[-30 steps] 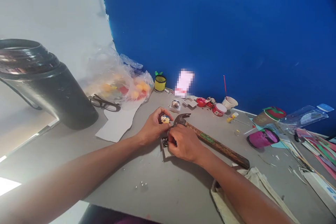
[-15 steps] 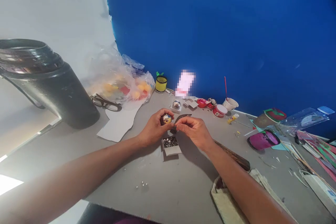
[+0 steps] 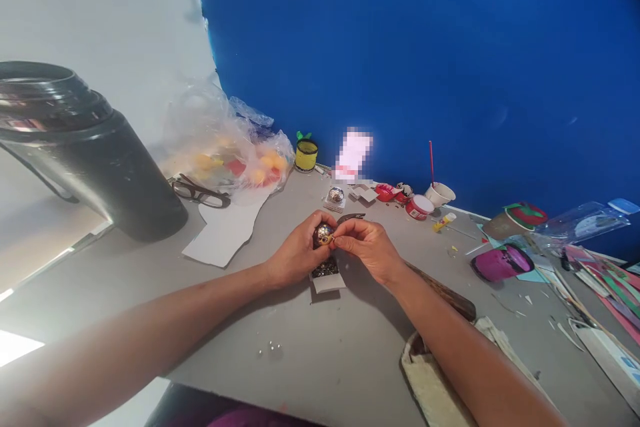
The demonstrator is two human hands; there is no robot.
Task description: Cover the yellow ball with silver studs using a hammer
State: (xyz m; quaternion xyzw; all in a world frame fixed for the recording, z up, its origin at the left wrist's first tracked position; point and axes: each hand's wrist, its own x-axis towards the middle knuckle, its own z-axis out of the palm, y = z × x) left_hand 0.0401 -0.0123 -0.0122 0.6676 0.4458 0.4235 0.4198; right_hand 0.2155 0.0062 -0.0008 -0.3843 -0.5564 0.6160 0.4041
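Observation:
My left hand (image 3: 295, 252) is wrapped round a small ball (image 3: 324, 233) studded with shiny silver heads, a yellowish patch showing between them. My right hand (image 3: 373, 252) pinches what looks like a thumbtack (image 3: 333, 238) against the ball's right side; the fingertips hide most of it. Just below the hands is an open small white box (image 3: 328, 284) holding many silver tacks (image 3: 326, 269). A hammer lies under my right hand, its dark head (image 3: 354, 216) beyond the fingers and its wooden handle (image 3: 447, 297) running out to the right.
Another silver-studded ball (image 3: 336, 195) sits further back. Several loose silver tacks (image 3: 271, 347) lie near the front edge. A big dark flask (image 3: 135, 180), glasses (image 3: 203, 193) and white paper (image 3: 227, 230) are left; a paint jar (image 3: 419, 207), cup (image 3: 440, 195) and purple holder (image 3: 500, 263) right; cloth (image 3: 433, 380) in front.
The ball in my left hand has come right and slightly down, turned a little, and now meets my right fingertips. Before, a gap lay between them.

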